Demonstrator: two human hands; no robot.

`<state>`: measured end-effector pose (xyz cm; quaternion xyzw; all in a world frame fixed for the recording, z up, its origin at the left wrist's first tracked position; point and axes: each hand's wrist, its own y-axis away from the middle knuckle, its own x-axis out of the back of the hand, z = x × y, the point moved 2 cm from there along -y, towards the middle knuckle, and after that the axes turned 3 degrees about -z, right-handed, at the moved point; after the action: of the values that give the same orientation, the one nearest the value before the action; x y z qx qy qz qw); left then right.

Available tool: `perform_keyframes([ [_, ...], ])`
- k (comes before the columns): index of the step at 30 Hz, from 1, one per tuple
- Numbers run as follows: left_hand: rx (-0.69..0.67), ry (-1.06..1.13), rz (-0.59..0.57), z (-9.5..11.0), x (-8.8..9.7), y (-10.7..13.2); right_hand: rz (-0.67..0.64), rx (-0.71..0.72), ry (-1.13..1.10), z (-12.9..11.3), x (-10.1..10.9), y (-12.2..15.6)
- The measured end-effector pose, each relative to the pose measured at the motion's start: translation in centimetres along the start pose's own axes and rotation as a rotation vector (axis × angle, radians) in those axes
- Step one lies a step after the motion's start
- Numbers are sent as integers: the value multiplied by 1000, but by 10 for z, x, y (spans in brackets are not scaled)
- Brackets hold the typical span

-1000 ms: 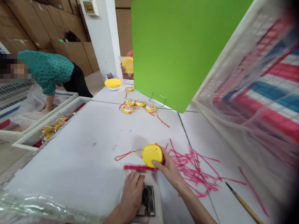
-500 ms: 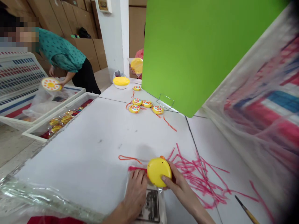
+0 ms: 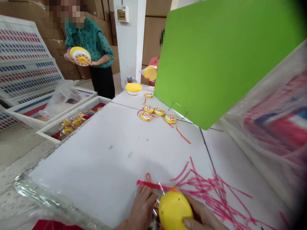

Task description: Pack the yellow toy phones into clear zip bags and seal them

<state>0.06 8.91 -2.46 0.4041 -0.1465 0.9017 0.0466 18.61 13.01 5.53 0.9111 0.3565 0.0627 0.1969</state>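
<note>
My right hand [image 3: 202, 217] grips a round yellow plastic toy [image 3: 176, 207] with a small orange bump on its upper edge, thumb across its face. Just left of it, my left hand [image 3: 142, 204] has its fingers curled over the top of a clear plastic bag with a pink strip [image 3: 164, 186] along its edge. An orange cord loop [image 3: 148, 178] crosses that strip beside my left fingers. The toy hides much of the bag, including part of a dark printed picture below it.
Pink strips [image 3: 211, 191] lie tangled at right. Several dotted yellow toys [image 3: 158, 111] with cords sit farther back. A green board [image 3: 211, 60] leans over the table. Crates [image 3: 45, 132] stand at left, where a co-worker in a green top holds a round yellow-and-white item [image 3: 81, 57].
The toy in my right hand has come down lower over the bag. Its cord, stretched out to the left before, now crosses the pink strip. The co-worker has straightened up, lifting the round item.
</note>
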Motion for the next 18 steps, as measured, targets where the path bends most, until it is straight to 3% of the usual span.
perform_keyframes([
  [4,-134,-174,79,5,0,4,208,26,-55,0,-14,-19],
  [9,-181,-296,85,14,8,11,195,111,361,1,-30,-33],
  [14,-178,-246,81,26,38,9,173,114,531,5,-22,-25],
  [18,-175,-169,160,15,73,14,182,157,556,2,-21,-23],
])
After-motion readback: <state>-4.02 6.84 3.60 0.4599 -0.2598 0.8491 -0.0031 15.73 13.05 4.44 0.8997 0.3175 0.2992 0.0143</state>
